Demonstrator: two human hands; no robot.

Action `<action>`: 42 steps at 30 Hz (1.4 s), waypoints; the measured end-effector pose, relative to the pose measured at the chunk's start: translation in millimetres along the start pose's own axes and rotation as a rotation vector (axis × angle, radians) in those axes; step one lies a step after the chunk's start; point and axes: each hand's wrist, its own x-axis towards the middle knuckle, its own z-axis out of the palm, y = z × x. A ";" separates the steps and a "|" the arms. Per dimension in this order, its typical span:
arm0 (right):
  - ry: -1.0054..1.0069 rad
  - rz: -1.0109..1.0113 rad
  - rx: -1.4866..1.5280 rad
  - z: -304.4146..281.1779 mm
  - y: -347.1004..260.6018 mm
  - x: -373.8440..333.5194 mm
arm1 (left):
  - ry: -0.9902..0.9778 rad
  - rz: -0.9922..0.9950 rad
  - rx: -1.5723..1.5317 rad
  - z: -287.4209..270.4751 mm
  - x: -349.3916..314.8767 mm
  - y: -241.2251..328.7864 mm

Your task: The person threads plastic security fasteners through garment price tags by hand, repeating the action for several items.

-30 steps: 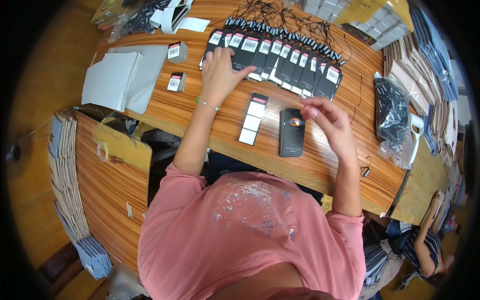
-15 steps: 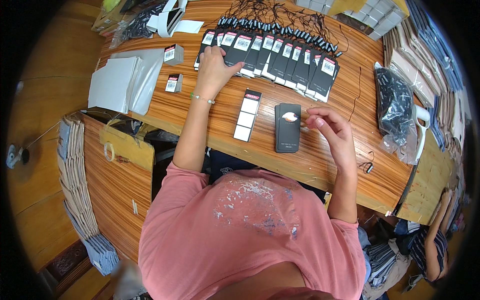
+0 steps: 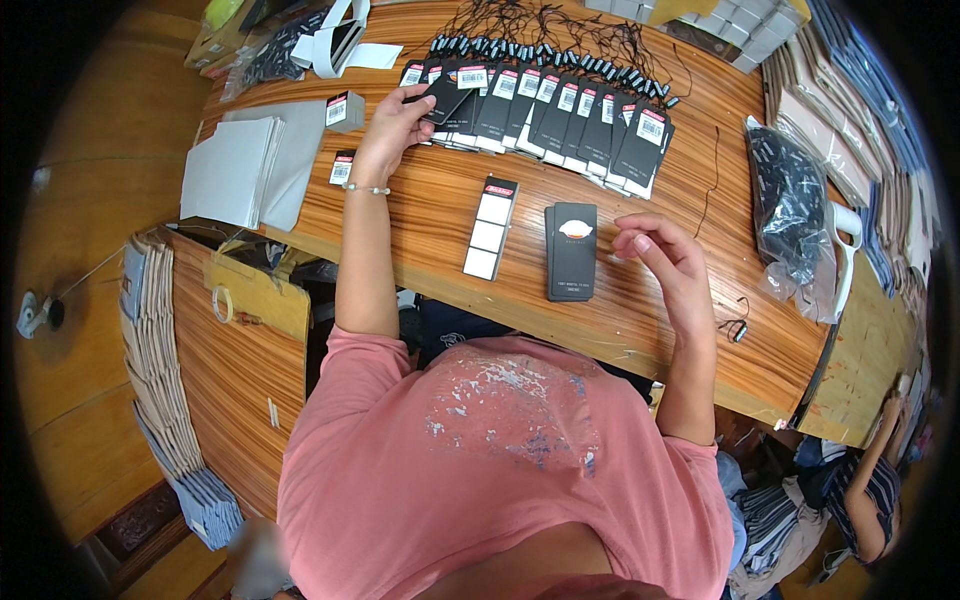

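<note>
Black card, one tag [image 3: 446, 105]: being held in the left hand [image 3: 387, 132] at the left end of the tag row [image 3: 575, 128], which is being partly overlapped by it. The left grip is being closed on the tag, its left edge being pinched between thumb and fingers. Bracelet [image 3: 367, 188], one: being worn on the left wrist.

Right hand [image 3: 672, 265]: being held over the desk [image 3: 430, 210], just right of the tag stack [image 3: 571, 258]. The right grip is being held part open, fingers loosely curled, nothing being seen within it.

Tag stack, black, emblem uppermost: being carried near the front edge of the desk, between the right hand and the label strip [image 3: 490, 228]. Label strip, one, black, red-headed, three white panels: being carried flat, near the tag stack.

Tag row, black, white labels uppermost: being spread in overlapping order, its black cords [image 3: 560, 28] being trailed toward the far edge.

Label blocks [image 3: 344, 112], two, small: being set left of the left hand, the nearer being partly hidden by the wrist. White sheets [image 3: 228, 165], stacked: being carried at the desk's left.

Clear bag [image 3: 790, 200], dark contents: being carried at the right, beside a white handle [image 3: 846, 255]. Garments [image 3: 815, 125], folded: being stacked beyond the bag. White boxes [image 3: 745, 30]: being cut off by the upper edge of view.
</note>
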 end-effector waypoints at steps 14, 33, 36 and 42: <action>-0.034 0.032 0.040 9.1 0.7 -2.1 | -0.466 -0.305 -1.196 -22.3 3.5 -12.8; -0.082 -0.144 0.003 41.1 -25.0 103.9 | -0.747 -0.156 -1.211 6.6 -17.7 8.9; 0.116 -0.534 -0.346 57.4 -13.8 149.1 | -0.775 -0.145 -1.123 18.5 -27.6 17.8; 0.073 -0.457 0.042 63.5 -29.0 168.9 | -0.681 0.015 -0.827 17.7 -32.1 18.3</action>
